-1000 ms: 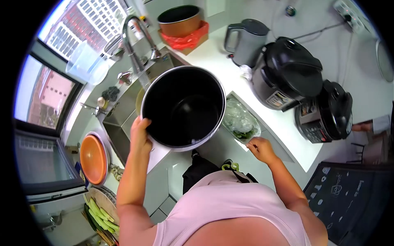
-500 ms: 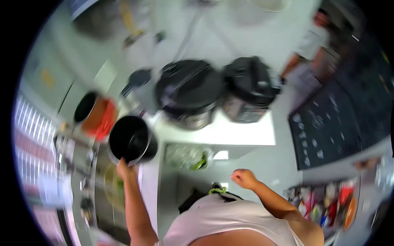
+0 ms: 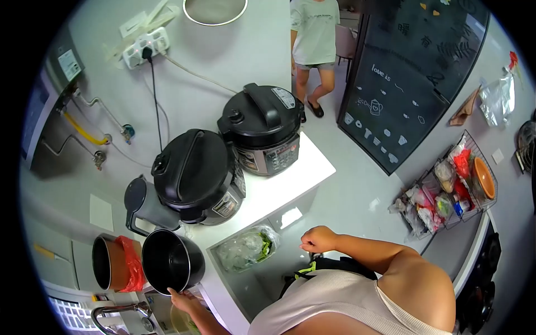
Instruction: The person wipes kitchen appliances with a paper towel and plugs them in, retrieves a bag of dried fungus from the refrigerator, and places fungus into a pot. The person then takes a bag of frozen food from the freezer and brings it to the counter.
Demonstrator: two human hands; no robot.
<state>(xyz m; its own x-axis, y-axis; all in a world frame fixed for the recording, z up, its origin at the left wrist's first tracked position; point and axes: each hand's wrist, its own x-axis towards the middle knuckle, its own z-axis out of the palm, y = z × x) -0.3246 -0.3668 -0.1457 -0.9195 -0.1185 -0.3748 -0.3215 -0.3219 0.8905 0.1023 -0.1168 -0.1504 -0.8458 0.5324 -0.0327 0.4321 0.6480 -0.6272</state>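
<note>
My left hand [image 3: 184, 301] is closed on the near rim of a black cooking pot [image 3: 162, 267], which is tilted so that its dark, bare inside faces me. Beside the pot, a grey electric kettle [image 3: 149, 202] stands close to a large black pressure cooker [image 3: 192, 170]. A second pressure cooker [image 3: 262, 120] sits further along the white counter [image 3: 290, 177]. In front of my body, my right hand [image 3: 318, 239] is a loose fist with nothing visible in it. Below that counter, a clear plastic container [image 3: 245, 251] holds plastic bags and green leaves.
An orange-brown pot [image 3: 111, 261] with a red plastic bag [image 3: 131, 263] stands left, near the sink faucet [image 3: 120, 308]. A power strip [image 3: 146, 47] hangs on the wall. Another person [image 3: 315, 39] stands beyond the counter, by a black refrigerator [image 3: 402, 84]. A wire rack [image 3: 446, 190] of bags is at right.
My view has turned to the right, so the cookers and refrigerator appear further left. The pot stays in my left hand, and my right hand remains a fist.
</note>
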